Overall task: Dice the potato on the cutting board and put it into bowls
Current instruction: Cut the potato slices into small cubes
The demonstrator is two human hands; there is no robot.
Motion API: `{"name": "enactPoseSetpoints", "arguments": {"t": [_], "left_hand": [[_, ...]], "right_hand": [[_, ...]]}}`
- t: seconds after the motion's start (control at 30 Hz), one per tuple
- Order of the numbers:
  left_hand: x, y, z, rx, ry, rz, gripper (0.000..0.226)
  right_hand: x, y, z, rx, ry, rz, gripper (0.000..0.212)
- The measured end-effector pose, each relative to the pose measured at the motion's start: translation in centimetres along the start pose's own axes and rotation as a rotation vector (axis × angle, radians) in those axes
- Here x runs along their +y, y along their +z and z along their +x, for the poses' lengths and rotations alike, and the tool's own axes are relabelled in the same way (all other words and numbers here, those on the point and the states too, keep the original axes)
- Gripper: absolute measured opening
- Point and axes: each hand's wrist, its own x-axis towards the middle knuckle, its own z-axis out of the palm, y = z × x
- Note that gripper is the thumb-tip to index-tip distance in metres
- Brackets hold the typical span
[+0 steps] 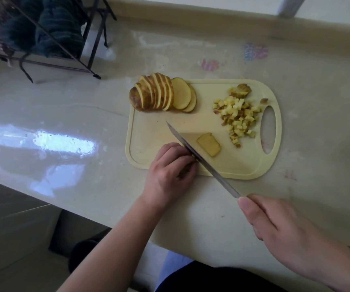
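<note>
Sliced and diced potato on a pale yellow plastic cutting board (191, 125)

A row of brown-skinned, yellow-fleshed potato slices (162, 92) leans fanned at the board's far left corner. A heap of small potato cubes (238, 118) lies by the oval handle hole at the right. One partly cut slice piece (209, 144) lies flat near the middle, just beside the long steel knife blade (199, 158).

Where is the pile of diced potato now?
In the head view, the pale yellow diced potato pile lies on the cream plastic cutting board's right side, beside its handle hole.
</note>
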Motion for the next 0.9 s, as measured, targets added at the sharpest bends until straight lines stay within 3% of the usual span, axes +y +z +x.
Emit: {"name": "enactPoseSetpoints", "arguments": {"t": [0.3, 0.43, 0.9], "left_hand": [[0.0, 0.0, 0.2, 0.009, -0.001, -0.024, 0.004], [0.0, 0.0, 0.2, 0.002, 0.008, -0.005, 0.005], [0.1, -0.2, -1.0, 0.022, 0.002, 0.034, 0.006]], "right_hand": [[-0.8, 0.9, 2.8, 0.063, -0.099, -0.050, 0.056], [-0.3, -0.3, 3.0, 0.097, -0.044, -0.013, 0.063], [-0.7, 0.7, 1.1, 0.024, -0.059, -0.008, 0.070]]}}
